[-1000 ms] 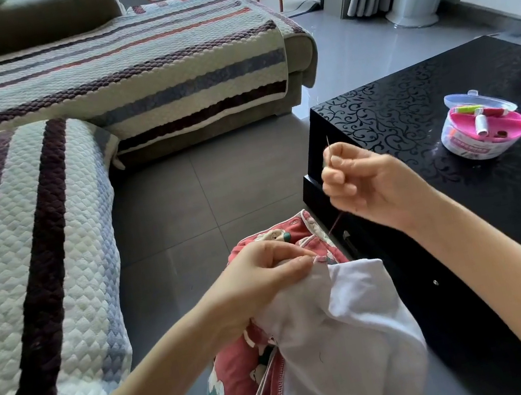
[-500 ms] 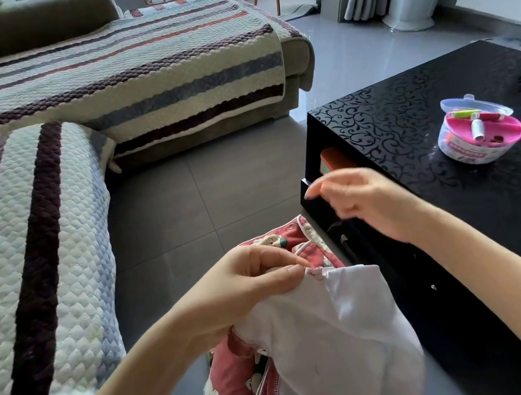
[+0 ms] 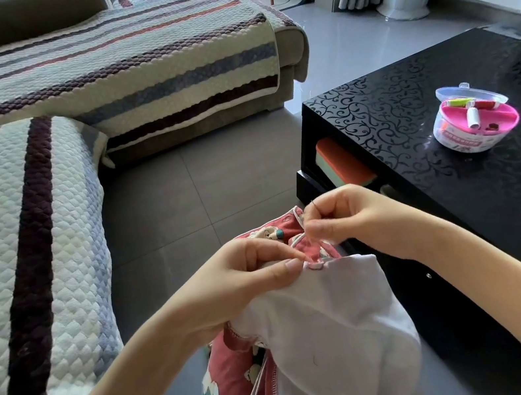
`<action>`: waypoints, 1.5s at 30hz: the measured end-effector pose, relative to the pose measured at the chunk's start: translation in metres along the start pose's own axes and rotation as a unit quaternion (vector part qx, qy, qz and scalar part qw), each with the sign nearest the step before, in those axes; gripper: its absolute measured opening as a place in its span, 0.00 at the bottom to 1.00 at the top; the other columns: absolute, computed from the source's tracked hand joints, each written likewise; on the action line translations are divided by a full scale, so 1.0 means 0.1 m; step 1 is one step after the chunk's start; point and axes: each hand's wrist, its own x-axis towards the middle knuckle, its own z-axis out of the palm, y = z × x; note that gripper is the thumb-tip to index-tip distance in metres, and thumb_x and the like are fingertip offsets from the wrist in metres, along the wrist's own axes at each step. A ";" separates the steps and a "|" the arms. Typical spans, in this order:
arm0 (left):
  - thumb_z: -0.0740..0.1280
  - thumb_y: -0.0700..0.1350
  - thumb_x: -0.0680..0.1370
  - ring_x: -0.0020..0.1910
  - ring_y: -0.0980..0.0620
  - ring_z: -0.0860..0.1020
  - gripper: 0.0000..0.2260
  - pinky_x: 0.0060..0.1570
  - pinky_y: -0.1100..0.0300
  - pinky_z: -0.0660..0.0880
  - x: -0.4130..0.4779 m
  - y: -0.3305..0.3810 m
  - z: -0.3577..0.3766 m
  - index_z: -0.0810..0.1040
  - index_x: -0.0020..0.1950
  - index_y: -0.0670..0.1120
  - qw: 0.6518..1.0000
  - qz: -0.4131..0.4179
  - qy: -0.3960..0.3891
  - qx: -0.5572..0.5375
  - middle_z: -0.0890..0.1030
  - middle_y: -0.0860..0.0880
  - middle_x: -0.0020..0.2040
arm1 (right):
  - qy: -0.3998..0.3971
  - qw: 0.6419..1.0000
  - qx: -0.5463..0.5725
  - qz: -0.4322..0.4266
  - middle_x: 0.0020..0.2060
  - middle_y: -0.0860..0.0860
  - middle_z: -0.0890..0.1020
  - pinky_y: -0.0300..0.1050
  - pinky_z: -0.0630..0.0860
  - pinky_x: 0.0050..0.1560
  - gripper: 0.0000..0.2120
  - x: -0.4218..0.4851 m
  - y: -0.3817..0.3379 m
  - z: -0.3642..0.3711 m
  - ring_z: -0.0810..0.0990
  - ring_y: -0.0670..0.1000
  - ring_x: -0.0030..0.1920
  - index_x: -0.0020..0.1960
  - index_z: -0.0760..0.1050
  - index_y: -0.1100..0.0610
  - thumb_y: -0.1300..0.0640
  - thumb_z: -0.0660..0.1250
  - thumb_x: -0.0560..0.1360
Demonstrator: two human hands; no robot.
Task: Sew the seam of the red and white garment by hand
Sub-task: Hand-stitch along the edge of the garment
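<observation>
The red and white garment (image 3: 332, 334) lies bunched on my lap, white lining outward with red printed fabric showing beneath and at the top. My left hand (image 3: 248, 276) pinches the garment's seam edge between thumb and fingers. My right hand (image 3: 350, 219) is just right of it, close above the seam, pinching a thin needle (image 3: 311, 214) whose tip points down toward the red edge. The thread is too fine to make out.
A black coffee table (image 3: 494, 190) with a scroll pattern stands to the right, carrying a round pink sewing kit (image 3: 473, 121) with thread spools. A striped quilted sofa (image 3: 16, 240) fills the left and back. Grey floor tiles (image 3: 198, 190) lie between.
My right hand has come down from its raised position and leftward, bringing the needle back to the seam beside my left hand. The left hand kept its pinch on the fabric.
</observation>
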 end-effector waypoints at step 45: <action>0.73 0.41 0.69 0.40 0.51 0.81 0.10 0.40 0.64 0.78 -0.01 0.01 -0.01 0.84 0.47 0.38 0.997 -0.051 0.028 -0.047 0.84 0.41 0.43 | 0.333 0.939 -0.087 -0.002 0.22 0.45 0.71 0.32 0.63 0.27 0.12 0.33 0.46 0.03 0.65 0.41 0.23 0.39 0.79 0.66 0.56 0.70 0.75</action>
